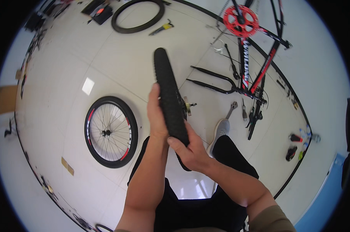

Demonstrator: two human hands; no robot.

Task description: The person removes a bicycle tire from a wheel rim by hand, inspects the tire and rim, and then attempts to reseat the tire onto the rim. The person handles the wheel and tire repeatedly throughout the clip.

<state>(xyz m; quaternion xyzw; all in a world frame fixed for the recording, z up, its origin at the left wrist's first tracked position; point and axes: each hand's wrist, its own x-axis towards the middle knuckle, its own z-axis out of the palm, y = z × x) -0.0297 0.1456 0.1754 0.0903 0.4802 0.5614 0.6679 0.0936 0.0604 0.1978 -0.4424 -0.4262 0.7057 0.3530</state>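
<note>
1. Frame (pixel 246 67) sprawls across the floor (pixel 113 65) up right, fork (pixel 215 89) poking toward the middle; a careless swing could clip it.
2. Held wheel (pixel 169 92), upright over the legs: right hand (pixel 192 150) has a proper grip round the tread, left hand (pixel 157 116) lies along its side, can't tell if fingers curl. Uneven hold could let it twist free.
3. Second wheel (pixel 106 132): flat, off left.
4. Loose tire (pixel 133 30), farther out.
5. Wrench (pixel 231 110) and screwdriver (pixel 244 112) near the right shoe (pixel 220 131), trip hazards.

Held whl (pixel 169 92) blks ctr; room fwd-L.
</note>
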